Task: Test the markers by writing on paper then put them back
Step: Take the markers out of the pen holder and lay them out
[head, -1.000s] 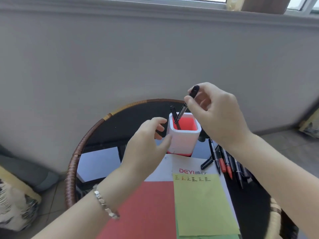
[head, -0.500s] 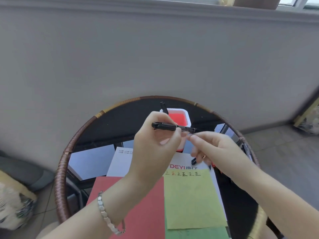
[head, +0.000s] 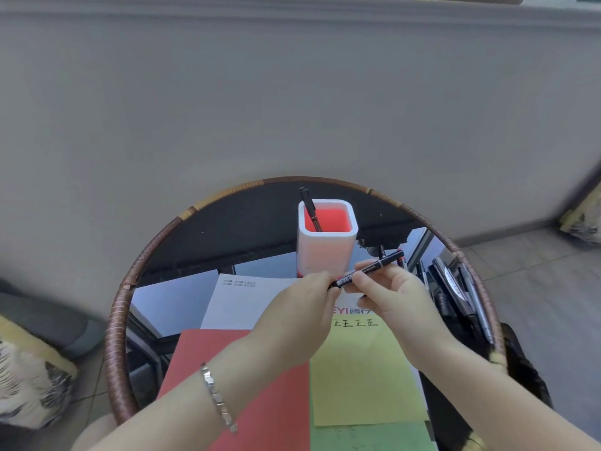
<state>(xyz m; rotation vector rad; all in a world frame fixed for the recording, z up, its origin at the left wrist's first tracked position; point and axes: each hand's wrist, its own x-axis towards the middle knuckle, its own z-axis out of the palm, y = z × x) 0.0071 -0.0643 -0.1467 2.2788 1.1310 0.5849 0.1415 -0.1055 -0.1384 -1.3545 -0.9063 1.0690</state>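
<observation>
Both hands hold one black marker [head: 370, 269] level above the papers. My left hand [head: 302, 307] pinches its left end, and my right hand [head: 390, 294] grips its middle. A white pen holder [head: 325, 252] with a red inside stands behind them, with one black marker [head: 310, 209] leaning in it. The yellow-green paper [head: 361, 375] bears a row of written characters near its top edge. Several markers [head: 455, 288] lie on the table's right side.
A red sheet [head: 260, 385] lies left of the yellow-green one, with a white printed sheet [head: 240, 301] beneath and a green sheet [head: 370, 437] at the front. The round glass table has a woven rim [head: 120, 307]. A grey wall rises close behind it.
A second ago my right hand lifted the marker from the holder. It came down in front of the holder, my left hand took one end, and now both hands grip it.
</observation>
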